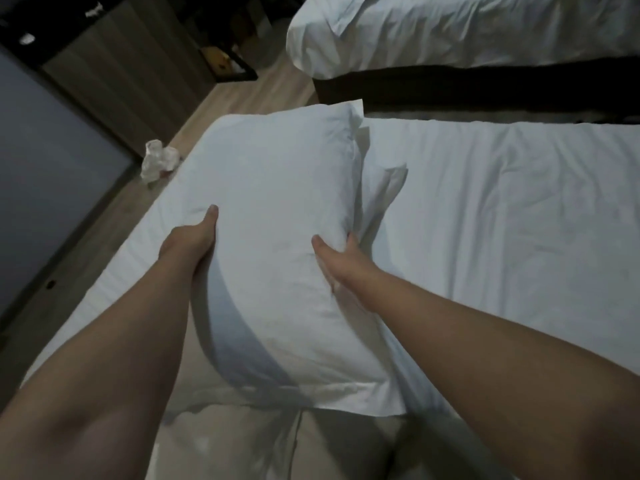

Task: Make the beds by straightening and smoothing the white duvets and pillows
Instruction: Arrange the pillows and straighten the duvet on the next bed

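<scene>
A plump white pillow [277,216] is held between my two hands above the near bed. My left hand [195,237] grips its left edge, thumb on top and fingers hidden beneath. My right hand [337,259] grips its right edge, thumb on top, fingers curled into the fabric. A white duvet [502,216] lies spread over the near bed to the right, lightly creased, with a folded corner beside the pillow. A second bed with a rumpled white duvet [467,26] stands at the top right.
A beige padded headboard [242,445] runs along the bottom. Crumpled white paper [157,161] lies on the wooden floor at the left, near a dark wall panel [52,168]. A dark gap [485,88] separates the two beds. A black tray [228,64] sits on the floor beyond.
</scene>
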